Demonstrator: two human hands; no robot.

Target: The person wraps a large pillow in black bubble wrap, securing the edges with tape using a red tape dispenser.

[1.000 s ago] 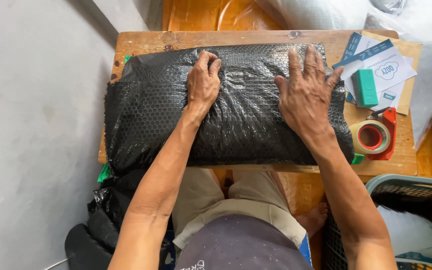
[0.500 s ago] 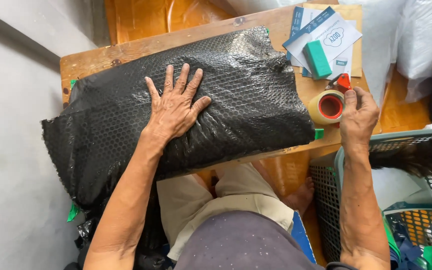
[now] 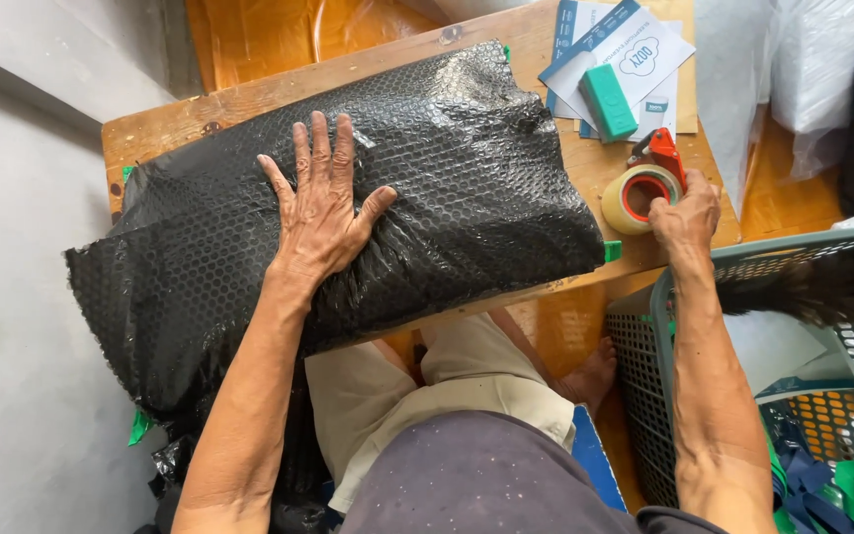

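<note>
Black bubble-wrap parcel [image 3: 447, 168], lengthwise left-right

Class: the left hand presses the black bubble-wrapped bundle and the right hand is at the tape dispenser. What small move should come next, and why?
Probably lift the tape dispenser toward the bundle. The right hand already touches the dispenser, and the left hand lies flat on the wrap, pinning it.

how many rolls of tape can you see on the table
1. A single tape roll in a red dispenser sits at the table's right edge, under the right hand, beside the black bubble-wrap bundle. Others may be hidden beneath the bundle.
</note>
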